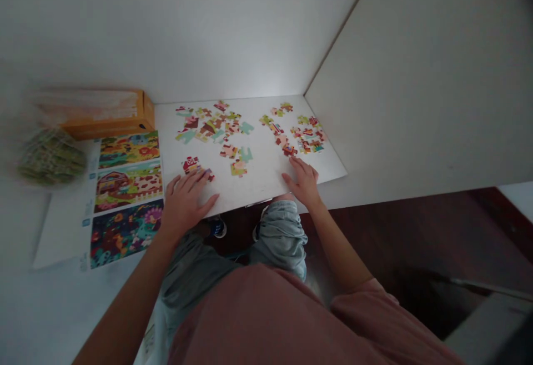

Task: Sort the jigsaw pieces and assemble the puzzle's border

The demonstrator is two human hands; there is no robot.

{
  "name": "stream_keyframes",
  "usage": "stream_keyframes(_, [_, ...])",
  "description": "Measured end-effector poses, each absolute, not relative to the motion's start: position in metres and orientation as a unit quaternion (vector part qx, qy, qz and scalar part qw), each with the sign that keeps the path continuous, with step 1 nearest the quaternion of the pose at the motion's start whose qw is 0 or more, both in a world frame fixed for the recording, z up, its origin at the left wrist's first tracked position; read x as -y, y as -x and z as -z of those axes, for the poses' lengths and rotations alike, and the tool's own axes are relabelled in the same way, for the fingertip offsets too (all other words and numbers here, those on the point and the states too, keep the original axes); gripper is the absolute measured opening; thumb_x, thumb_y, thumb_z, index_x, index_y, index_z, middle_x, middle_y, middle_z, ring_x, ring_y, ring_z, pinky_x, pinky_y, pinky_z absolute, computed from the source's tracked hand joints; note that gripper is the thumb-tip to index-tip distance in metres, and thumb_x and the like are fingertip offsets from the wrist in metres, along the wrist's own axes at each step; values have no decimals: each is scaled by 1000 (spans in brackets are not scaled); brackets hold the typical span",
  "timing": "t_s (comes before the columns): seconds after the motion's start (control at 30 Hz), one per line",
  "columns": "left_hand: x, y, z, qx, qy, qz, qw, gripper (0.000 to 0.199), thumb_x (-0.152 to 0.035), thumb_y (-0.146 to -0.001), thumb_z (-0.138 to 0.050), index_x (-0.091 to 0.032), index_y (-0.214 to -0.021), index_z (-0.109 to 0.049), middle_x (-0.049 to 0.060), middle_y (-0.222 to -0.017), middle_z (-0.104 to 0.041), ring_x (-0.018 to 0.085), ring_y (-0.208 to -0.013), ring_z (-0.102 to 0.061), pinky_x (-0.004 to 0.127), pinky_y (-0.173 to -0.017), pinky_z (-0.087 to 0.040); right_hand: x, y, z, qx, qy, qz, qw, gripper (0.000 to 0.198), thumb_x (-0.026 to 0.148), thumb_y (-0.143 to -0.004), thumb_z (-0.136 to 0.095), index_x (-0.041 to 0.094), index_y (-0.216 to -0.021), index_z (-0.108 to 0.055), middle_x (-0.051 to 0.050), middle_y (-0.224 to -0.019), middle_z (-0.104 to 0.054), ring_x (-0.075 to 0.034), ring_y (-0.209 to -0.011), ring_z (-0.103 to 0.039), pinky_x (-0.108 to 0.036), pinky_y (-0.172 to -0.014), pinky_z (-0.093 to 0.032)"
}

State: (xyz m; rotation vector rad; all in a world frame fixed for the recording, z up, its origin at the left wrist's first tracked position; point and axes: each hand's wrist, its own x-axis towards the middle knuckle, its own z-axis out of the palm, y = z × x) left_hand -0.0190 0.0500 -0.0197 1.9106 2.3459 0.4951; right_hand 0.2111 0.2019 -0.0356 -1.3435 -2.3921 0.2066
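My left hand [185,201] lies over the near left of the white tabletop [262,181], fingers stretched out and thumb apart. Its fingertips rest on or just over red jigsaw pieces [191,164], partly hidden beneath them. At the near right, my right hand [305,181] has its thumb spread, with its fingertips at the lower edge of a red jigsaw piece [288,150]; whether they touch it I cannot tell. That piece ends a slanting row of pieces. Beside it stands a joined-looking cluster of pieces [308,134]. Many loose jigsaw pieces [210,127] are strewn farther back on the left.
A picture sheet [129,187] with three colourful scenes lies at the left. Behind it are an orange box [144,112] and a blurred clear bag of green pieces [54,156]. White walls [233,31] bound the table at the back and right.
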Motion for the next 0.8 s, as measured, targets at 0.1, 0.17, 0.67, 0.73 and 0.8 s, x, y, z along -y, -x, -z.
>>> stream_keyframes(0.1, [-56,10,12,-780,-604,-161,30,47,-31,-73,-35,-23,-116,-20,-1,-121,-22,18,-112,-12,42,-91,-9,-212,-214,35,844,493,-58,201,38,30,-75,-35,32,-112,-29,3,-117,-30,-15,-107,-25,-38,-86,-21])
stream_keyframes(0.17, [-59,9,12,-787,-595,-162,27,49,-32,-72,-36,-23,-117,-19,0,-121,-22,20,-112,-13,42,-90,-11,-223,-216,35,837,507,-40,201,37,31,-75,-35,31,-112,-30,1,-117,-30,-16,-107,-26,-39,-86,-20])
stream_keyframes(0.67, [-85,39,53,-792,-601,-108,29,69,-49,-58,-42,-22,-117,-18,3,-121,-21,31,-105,-24,50,-80,-23,-278,-255,49,830,537,-17,153,37,40,-76,-28,29,-111,-33,2,-119,-27,-16,-108,-23,-36,-91,-15])
stream_keyframes(0.73, [-87,39,55,-793,-600,-103,22,70,-50,-57,-44,-23,-116,-18,3,-121,-20,31,-105,-25,50,-80,-24,-280,-255,48,826,541,-16,159,37,41,-77,-27,28,-111,-33,2,-118,-28,-16,-108,-23,-36,-90,-15])
stream_keyframes(0.8, [-89,40,56,-793,-601,-102,19,69,-50,-57,-44,-25,-116,-18,2,-121,-21,31,-104,-25,51,-79,-25,-287,-255,47,820,548,-17,163,39,42,-76,-26,27,-112,-33,0,-118,-29,-16,-108,-23,-36,-89,-17])
